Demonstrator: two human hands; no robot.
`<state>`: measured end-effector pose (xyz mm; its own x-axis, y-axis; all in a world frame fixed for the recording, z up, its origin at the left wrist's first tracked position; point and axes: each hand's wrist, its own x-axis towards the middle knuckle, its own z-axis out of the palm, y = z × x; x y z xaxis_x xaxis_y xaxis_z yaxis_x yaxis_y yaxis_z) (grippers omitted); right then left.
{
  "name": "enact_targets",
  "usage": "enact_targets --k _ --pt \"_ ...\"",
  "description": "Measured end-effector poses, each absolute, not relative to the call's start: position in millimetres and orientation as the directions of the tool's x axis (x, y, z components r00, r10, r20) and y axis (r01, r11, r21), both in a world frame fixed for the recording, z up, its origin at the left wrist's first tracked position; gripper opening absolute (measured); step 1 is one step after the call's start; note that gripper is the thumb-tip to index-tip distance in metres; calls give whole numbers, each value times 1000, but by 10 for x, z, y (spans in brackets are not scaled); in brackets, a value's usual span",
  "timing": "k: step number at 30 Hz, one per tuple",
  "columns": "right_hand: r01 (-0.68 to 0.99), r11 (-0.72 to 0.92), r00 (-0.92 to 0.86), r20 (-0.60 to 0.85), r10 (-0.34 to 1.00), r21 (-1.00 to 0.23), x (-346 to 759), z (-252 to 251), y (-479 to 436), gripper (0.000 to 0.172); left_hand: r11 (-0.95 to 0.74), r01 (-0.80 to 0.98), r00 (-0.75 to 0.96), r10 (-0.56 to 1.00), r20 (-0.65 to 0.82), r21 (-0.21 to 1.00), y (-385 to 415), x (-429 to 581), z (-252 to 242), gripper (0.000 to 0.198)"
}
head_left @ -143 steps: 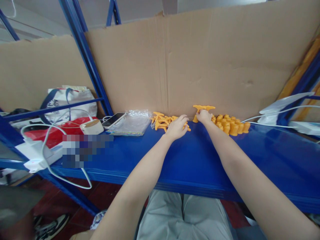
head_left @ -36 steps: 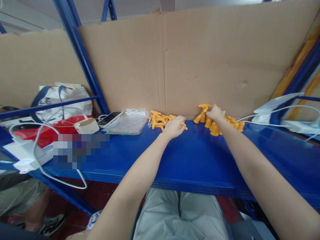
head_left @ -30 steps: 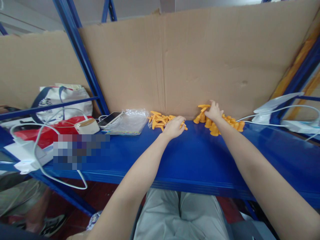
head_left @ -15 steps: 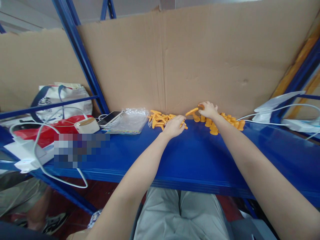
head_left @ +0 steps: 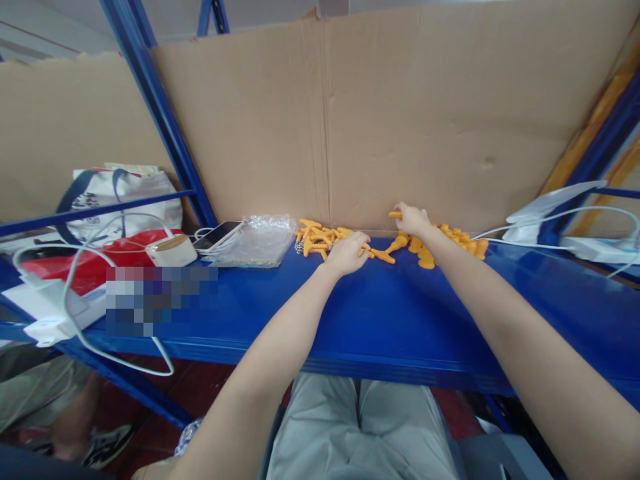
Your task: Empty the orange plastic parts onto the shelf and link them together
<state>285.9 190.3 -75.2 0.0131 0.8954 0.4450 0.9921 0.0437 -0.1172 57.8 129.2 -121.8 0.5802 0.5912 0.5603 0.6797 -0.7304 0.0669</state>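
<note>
My left hand (head_left: 349,253) rests over the right end of a loose pile of orange T-shaped pieces (head_left: 315,233), its fingers bent together; what they grip is hidden. Small metal chains (head_left: 299,247) show at the pile's left side. My right hand (head_left: 414,220) is raised by the cardboard, pinching an orange piece (head_left: 395,215) whose end sticks out to the left. Between my hands lies a tipped orange T-shaped piece (head_left: 385,256). Under and beyond my right wrist, more orange pieces (head_left: 463,243) stand close together, partly hidden by my forearm.
A clear plastic bag (head_left: 265,243) and a phone (head_left: 220,235) lie left of the pile. Further left are a white charger (head_left: 173,251), cables and a cloth bag (head_left: 130,203). Cardboard (head_left: 450,120) walls the back of the blue shelf (head_left: 380,320). Another person's leg shows lower left.
The orange T-shaped piece between my hands has tipped down onto the shelf. My right hand has shifted slightly, still with an orange piece in its fingers. My left hand has hardly moved.
</note>
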Motion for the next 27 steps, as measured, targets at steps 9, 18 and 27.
enact_targets --k 9,18,27 --pt "977 185 -134 377 916 -104 2880 -663 1891 39 -721 690 659 664 352 69 1345 592 -1336 41" --pt "902 204 -58 361 931 -379 2822 -609 1692 23 -700 712 658 691 298 51 1287 710 -1377 48" --pt "686 171 98 323 941 -707 2924 -630 1686 12 -784 620 754 593 282 -10 1189 833 -1337 34"
